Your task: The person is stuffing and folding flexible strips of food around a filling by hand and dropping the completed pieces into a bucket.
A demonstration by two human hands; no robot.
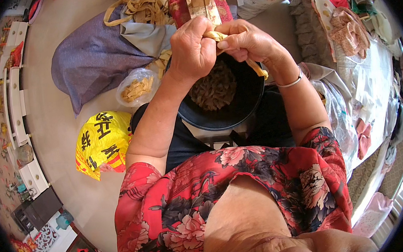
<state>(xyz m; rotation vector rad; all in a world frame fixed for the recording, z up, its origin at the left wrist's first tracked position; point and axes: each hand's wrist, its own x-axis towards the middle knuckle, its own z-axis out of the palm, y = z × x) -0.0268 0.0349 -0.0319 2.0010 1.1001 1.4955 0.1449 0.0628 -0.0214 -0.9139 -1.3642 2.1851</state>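
Both of my hands are raised over a black bucket-like container [254,106] between my legs. My left hand [192,51] is closed in a fist around one end of a flat yellow strip [256,68]. Thumb and fingers of my right hand [247,41] pinch the same strip close beside the left fist. The strip looks looped or twisted between the two hands, and a loose end hangs below the right hand. Inside the container lie many brownish pieces [213,89], partly shaded. I cannot tell what the strip is made of.
On the floor at left are a blue-grey cloth [91,54] topped with more yellow strips [142,10], a clear bag of short yellow pieces [136,88] and a yellow plastic bag [102,139]. Ahead stands a red patterned object [220,6]. Cloths and plastic cover a surface [366,84] at right.
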